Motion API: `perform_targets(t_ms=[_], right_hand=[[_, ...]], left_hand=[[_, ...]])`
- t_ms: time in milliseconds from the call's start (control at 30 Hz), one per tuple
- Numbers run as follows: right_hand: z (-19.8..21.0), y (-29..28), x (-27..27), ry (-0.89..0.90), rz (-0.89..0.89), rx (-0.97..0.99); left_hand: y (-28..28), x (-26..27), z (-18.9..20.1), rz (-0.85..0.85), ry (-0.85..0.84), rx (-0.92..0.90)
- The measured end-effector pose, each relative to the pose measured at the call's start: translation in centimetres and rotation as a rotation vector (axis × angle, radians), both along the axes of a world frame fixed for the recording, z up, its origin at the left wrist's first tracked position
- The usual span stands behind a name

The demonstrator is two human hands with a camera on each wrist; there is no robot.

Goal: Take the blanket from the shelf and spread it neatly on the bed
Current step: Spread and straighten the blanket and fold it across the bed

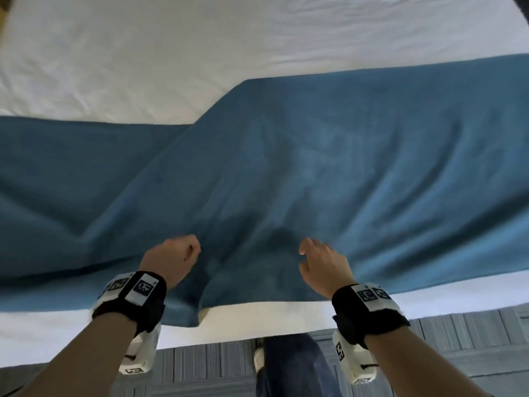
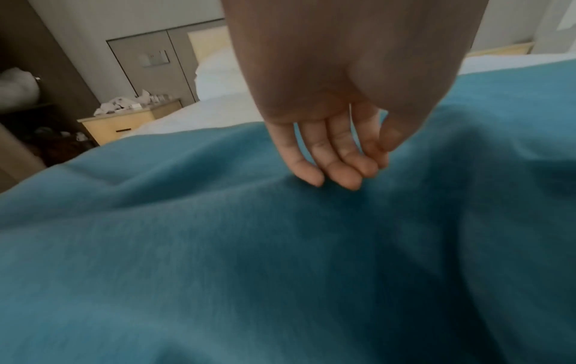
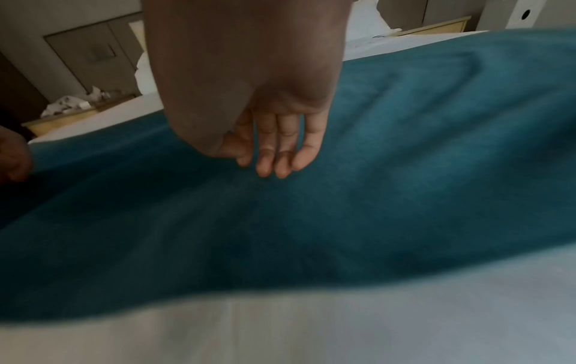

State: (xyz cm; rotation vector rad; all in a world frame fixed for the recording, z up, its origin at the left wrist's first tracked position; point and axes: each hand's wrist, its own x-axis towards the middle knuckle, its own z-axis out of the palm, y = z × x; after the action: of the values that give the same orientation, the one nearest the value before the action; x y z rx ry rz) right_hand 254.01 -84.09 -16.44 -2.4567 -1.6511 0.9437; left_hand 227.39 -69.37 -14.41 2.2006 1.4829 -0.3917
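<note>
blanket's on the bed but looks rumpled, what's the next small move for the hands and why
Probably press both palms down and sweep outward. The blue blanket lies across the white bed with ridges and a stepped far edge, and a fold hangs over the near side. The left hand and right hand are above the middle wrinkles with relaxed fingers, gripping nothing.

Bare white sheet (image 1: pixel 143 53) beyond the rumpled blanket (image 1: pixel 286 167).

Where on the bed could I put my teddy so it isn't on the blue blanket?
Bare white sheet lies beyond the blanket's far edge: the biggest free patch. A thin white strip runs along the near edge, by the floor. The middle is crowded: wrinkled blanket with the left hand and right hand above it.
</note>
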Motion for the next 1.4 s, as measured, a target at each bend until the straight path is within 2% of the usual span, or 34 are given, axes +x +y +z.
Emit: perform_targets(t_ms=[100,167,300,500,700,967,1133,1333,1400], right_hand=[[0.5,4.7,0.2,0.014,-0.026,0.048],[0.8,7.8,0.6,0.028,-0.032,0.082],[1.1,13.0,1.7,0.03,-0.046,0.121],[0.6,19.4,2.4,-0.006,-0.005,0.151],[-0.9,23.6,1.5,-0.025,0.072,0.182],[-1.7,29.6,0.8,-0.092,0.094,0.176],[-2.2,33.4,0.7,-0.092,0.085,0.193],[-3.1,35.3,0.4,-0.09,0.049,0.146],[-3.1,35.5,0.3,-0.102,0.049,0.141]], left_hand=[[4.2,0.4,1.1,0.057,-0.075,0.132],[7.4,0.7,1.7,0.094,-0.097,0.158],[12.9,0.8,2.7,0.147,-0.052,0.125],[18.3,1.1,2.9,0.181,0.061,0.131],[23.7,2.2,1.3,0.171,0.164,0.036],[30.5,4.3,-1.3,0.022,0.225,0.043],[33.4,4.4,-3.0,0.007,0.246,-0.029],[34.8,3.8,-4.5,0.035,0.208,-0.212],[35.8,3.5,-4.3,0.072,0.21,-0.161]])
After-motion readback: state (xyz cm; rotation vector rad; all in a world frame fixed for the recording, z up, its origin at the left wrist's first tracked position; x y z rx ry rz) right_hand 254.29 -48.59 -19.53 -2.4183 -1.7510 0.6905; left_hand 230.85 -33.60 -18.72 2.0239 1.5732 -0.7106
